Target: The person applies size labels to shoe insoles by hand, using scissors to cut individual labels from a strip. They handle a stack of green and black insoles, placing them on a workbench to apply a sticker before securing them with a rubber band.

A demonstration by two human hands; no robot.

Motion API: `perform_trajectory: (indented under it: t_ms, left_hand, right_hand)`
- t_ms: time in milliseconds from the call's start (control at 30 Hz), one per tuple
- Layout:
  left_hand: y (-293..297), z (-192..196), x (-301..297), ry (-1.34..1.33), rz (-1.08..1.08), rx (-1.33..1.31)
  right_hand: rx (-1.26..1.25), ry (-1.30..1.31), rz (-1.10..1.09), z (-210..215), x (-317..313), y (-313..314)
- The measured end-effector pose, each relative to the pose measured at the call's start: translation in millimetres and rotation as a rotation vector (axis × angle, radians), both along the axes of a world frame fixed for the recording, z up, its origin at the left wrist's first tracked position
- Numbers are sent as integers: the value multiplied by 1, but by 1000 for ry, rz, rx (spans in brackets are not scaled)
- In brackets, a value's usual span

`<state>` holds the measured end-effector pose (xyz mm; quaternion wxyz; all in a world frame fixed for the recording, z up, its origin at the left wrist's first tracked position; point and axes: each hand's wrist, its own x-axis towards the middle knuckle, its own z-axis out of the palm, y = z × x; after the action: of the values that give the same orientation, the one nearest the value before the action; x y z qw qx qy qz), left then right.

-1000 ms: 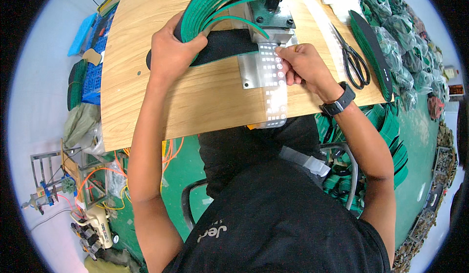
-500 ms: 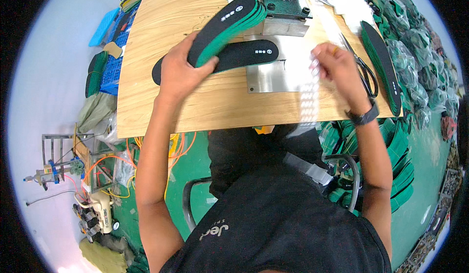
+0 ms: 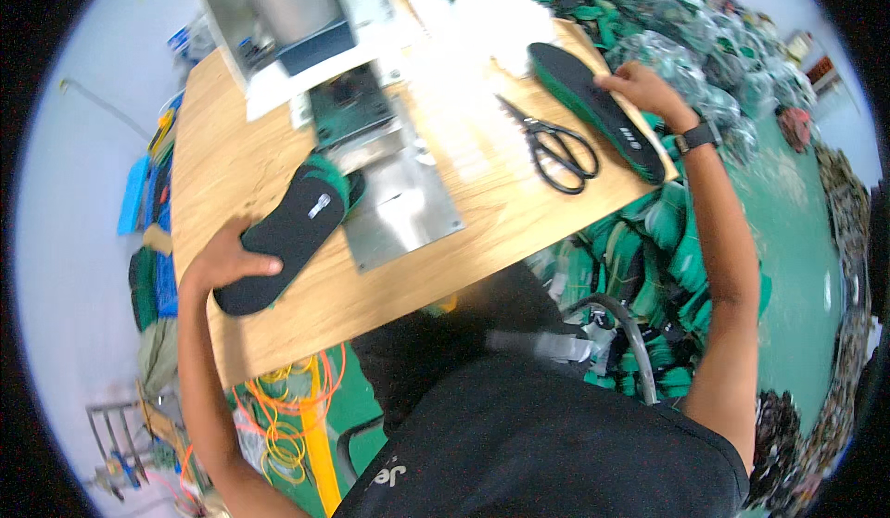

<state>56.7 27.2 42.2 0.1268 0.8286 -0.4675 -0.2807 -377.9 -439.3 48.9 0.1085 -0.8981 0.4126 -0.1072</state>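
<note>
Insoles [image 3: 293,229] are black edged green, the tabletop [image 3: 232,157] wood-grained tan.

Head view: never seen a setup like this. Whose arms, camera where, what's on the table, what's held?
No robot here: these are a person's own bare arms. The camera is a wide fisheye worn on the head, looking down, so picture left is the person's left and straight edges bend.

The left hand holds black-and-green insoles by one end, thumb on top. The right hand touches another insole stack near the table's right edge; its grip is hard to judge.

On the wooden table there are also black-handled scissors and a machine with a flat metal plate in front.
</note>
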Motion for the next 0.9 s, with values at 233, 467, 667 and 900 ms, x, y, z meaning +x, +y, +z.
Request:
perform_trajectory:
  t_ms: [233, 467, 667, 900]
  left_hand:
    - [15, 38, -30, -457, 170, -169]
    - [44, 2, -26, -602, 13, -357]
    - [42, 9, -37, -454, 106, -358]
    - [69, 19, -42, -368, 170, -254]
  right_hand:
    - [239, 72, -81, -20, -14, 4]
    - [157, 224, -63, -6, 3, 33]
    - [152, 3, -51, -11, -1, 39]
    - [-266, -94, 62, 8, 2, 72]
